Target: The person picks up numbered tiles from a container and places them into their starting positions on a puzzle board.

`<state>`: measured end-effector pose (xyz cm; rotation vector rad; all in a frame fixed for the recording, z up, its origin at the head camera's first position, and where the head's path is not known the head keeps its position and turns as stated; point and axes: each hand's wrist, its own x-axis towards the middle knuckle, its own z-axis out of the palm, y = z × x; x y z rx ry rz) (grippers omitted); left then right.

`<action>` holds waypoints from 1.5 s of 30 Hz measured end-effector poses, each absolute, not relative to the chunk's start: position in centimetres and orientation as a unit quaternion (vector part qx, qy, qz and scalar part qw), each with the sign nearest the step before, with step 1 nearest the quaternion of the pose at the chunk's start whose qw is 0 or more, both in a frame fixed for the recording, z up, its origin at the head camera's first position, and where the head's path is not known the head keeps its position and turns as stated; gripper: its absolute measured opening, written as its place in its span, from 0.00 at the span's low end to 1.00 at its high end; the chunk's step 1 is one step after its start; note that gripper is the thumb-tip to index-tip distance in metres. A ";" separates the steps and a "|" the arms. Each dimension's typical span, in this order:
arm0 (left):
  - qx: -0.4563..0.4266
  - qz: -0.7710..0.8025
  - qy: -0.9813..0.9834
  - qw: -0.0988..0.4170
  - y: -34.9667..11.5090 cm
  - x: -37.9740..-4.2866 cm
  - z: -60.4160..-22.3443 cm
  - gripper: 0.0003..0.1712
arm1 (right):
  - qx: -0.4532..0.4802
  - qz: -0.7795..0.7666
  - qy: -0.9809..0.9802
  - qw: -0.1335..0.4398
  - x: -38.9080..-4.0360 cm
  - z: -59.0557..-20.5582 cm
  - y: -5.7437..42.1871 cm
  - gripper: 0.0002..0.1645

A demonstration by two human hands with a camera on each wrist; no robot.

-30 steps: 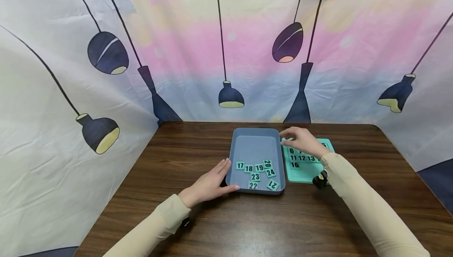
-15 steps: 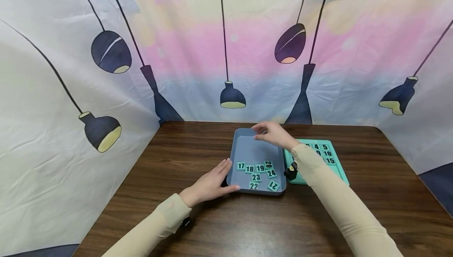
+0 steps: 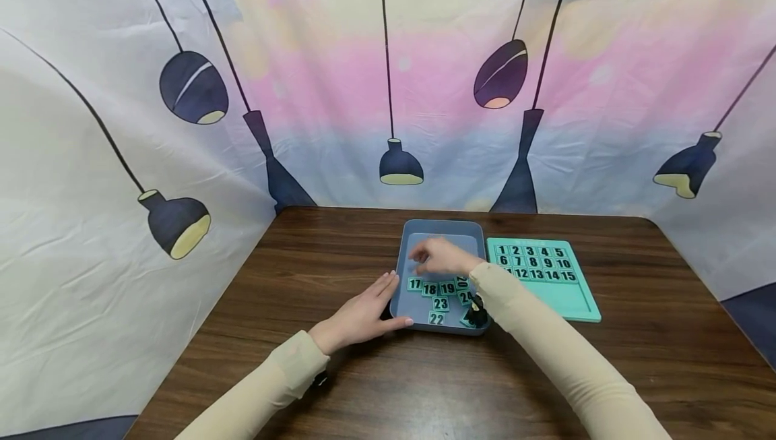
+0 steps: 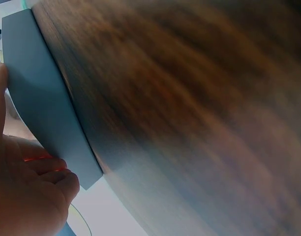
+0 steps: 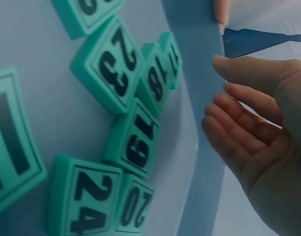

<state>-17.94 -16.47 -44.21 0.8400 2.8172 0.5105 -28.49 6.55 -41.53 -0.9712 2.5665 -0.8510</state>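
My left hand rests on the near-left corner of a blue-grey tray, fingers along its left side and thumb at the front edge. In the left wrist view its fingers lie against the tray wall. Over the middle of the tray hovers my right hand, fingers loosely bent. The right wrist view shows nothing between its thumb and fingers. Below it lie several turquoise number tiles, among them 17, 18, 19, 23 and 24. My right wrist partly covers the tiles at the tray's right.
Right of the tray lies a turquoise number board with rows of tiles reading 1 to 15; my right sleeve hides its lower left. Both stand on a dark wooden table. A cloth printed with lamps hangs behind.
My right hand has moved left from the number board, over the tray's far edge, then down toward the tiles. The left hand keeps its place at the tray's corner.
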 end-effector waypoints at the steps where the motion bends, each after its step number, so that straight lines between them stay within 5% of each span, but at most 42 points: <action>1: 0.282 0.170 0.941 0.079 -16.5 -17.9 -44.2 0.57 | -0.333 -0.287 0.887 0.140 -28.4 -41.7 6.4 0.23; 15: 0.284 0.178 0.939 0.081 -16.5 -18.0 -44.3 0.57 | -0.322 -0.238 0.896 0.192 -28.3 -42.8 5.6 0.30; 45: 0.281 0.175 0.940 0.078 -16.4 -18.0 -44.1 0.57 | -0.323 -0.268 0.895 0.153 -29.2 -39.8 8.4 0.22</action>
